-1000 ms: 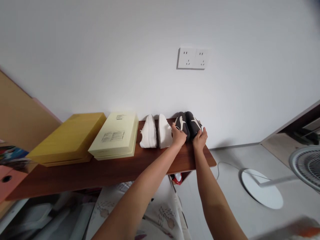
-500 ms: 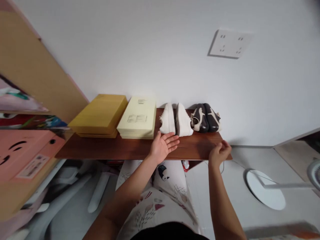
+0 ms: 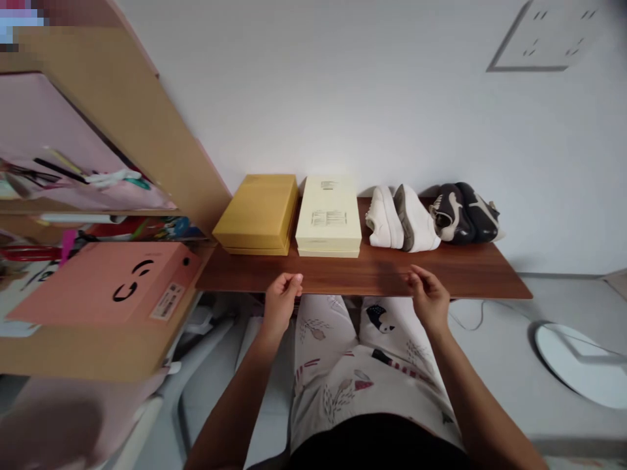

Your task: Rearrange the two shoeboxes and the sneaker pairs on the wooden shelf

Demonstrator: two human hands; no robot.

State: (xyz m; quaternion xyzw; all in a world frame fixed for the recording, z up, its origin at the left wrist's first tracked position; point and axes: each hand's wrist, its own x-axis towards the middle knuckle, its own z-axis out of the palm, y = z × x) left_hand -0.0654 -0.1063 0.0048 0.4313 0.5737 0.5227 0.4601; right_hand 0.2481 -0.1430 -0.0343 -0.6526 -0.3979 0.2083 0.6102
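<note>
My left hand (image 3: 283, 301) is at the front edge of the brown wooden shelf (image 3: 245, 274), its fingers curled against the thumb with nothing in them. Just behind it sit a mustard-yellow box (image 3: 259, 212) and a cream shoebox (image 3: 329, 215) with printed labels, both lidded. My right hand (image 3: 430, 299), also with fingers drawn in and empty, hovers over the front edge before a pair of white shoes (image 3: 386, 219). Further right stands a pair of dark brown shoes (image 3: 453, 212) with cream stripes. Neither hand touches a box or shoe.
A pink box (image 3: 108, 281) lies on a desk at left, beneath shelving with pens and small items. The wall behind carries a socket plate (image 3: 548, 36). On the floor at right are a round white base (image 3: 578, 365) and a thin cable.
The view has swung left. My left hand, earlier palm-up with fingers spread before the white shoes, has curled and moved before the boxes. My right hand has moved left from the shelf's right end.
</note>
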